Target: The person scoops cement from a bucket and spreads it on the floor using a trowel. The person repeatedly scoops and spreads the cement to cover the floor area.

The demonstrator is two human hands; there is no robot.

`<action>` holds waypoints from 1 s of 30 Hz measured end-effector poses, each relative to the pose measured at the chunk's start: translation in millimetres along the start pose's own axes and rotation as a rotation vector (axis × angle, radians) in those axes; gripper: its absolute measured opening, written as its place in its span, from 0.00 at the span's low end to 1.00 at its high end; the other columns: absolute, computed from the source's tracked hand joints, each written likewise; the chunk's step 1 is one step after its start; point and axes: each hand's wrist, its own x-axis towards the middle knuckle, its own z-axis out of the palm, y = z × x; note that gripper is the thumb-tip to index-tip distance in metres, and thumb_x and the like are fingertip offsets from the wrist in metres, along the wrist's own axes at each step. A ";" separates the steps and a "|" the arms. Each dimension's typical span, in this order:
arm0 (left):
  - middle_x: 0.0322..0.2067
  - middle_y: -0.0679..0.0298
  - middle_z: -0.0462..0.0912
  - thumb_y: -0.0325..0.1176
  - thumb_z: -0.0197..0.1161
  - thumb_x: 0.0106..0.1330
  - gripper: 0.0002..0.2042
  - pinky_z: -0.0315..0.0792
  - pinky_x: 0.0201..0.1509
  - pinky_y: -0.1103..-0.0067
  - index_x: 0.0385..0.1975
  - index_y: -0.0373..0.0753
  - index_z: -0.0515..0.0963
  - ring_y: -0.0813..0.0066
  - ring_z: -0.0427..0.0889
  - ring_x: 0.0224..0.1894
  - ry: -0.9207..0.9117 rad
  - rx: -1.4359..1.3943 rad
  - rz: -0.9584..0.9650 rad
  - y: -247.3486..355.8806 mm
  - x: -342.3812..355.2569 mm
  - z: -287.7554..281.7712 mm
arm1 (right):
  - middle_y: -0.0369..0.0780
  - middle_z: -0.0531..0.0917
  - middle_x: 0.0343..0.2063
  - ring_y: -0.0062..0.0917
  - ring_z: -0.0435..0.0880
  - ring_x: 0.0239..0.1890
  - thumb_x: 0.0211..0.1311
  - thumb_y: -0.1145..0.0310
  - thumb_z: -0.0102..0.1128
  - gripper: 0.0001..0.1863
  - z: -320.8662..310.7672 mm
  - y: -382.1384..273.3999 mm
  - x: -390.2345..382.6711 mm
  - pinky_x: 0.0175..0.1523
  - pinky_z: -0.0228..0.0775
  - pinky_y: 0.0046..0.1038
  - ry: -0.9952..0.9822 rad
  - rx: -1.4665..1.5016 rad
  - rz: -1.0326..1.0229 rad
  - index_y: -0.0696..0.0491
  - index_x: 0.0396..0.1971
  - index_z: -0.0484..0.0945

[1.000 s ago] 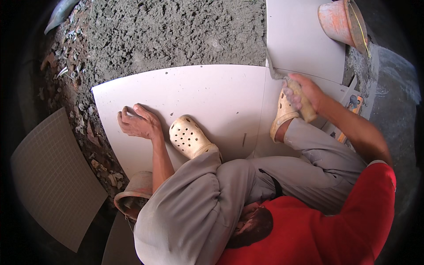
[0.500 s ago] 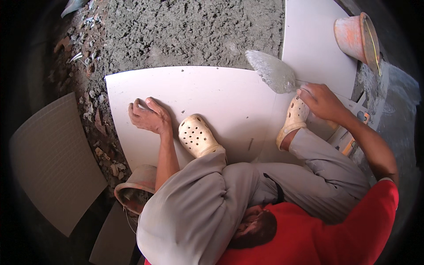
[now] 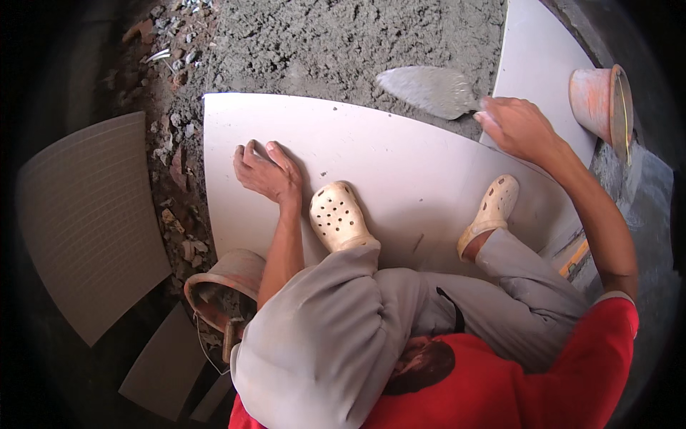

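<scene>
My right hand (image 3: 519,129) is wrapped round the handle of a pointed trowel (image 3: 427,91). The trowel's metal blade, smeared with grey, lies over the rough wet mortar (image 3: 343,39), just past the edge of a large white tile (image 3: 400,168). On the left part of that tile my left hand (image 3: 268,171) rests with its fingers apart and bent, and nothing shows in it. My cream clogs (image 3: 336,214) stand on the same tile, one beside my left wrist, the other below my right forearm.
Another white tile (image 3: 539,68) lies at the right, with an orange-stained bucket (image 3: 593,104) tipped on its side there. A second bucket (image 3: 232,275) stands by my left knee. Rubble (image 3: 179,164) runs along the left, beside a tile with a gridded back (image 3: 93,222).
My right hand has moved up, carrying the trowel off the tile joint and over the mortar. My left hand stays on the tile, its fingers slightly more spread. The view has shifted.
</scene>
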 end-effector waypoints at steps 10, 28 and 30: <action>0.68 0.46 0.68 0.45 0.60 0.73 0.24 0.55 0.74 0.52 0.62 0.36 0.73 0.46 0.62 0.72 -0.016 0.028 -0.055 5.7 -0.9 -2.5 | 0.57 0.85 0.32 0.57 0.86 0.38 0.78 0.58 0.49 0.19 -13.8 56.9 78.5 0.48 0.77 0.54 0.230 -0.106 0.230 0.61 0.45 0.79; 0.68 0.48 0.68 0.46 0.58 0.75 0.24 0.55 0.74 0.54 0.62 0.34 0.73 0.49 0.63 0.72 -0.023 0.034 -0.058 8.2 -0.4 -5.8 | 0.33 0.76 0.23 0.17 0.70 0.17 0.81 0.55 0.46 0.18 3.8 109.9 101.1 0.20 0.68 0.25 0.416 1.972 0.628 0.54 0.38 0.76; 0.68 0.48 0.68 0.45 0.58 0.75 0.24 0.56 0.74 0.54 0.62 0.34 0.73 0.49 0.63 0.72 -0.030 0.039 -0.051 9.2 -0.5 -6.5 | 0.32 0.76 0.24 0.17 0.70 0.18 0.82 0.55 0.44 0.19 -2.2 103.9 135.3 0.20 0.68 0.24 0.458 2.037 0.612 0.55 0.37 0.75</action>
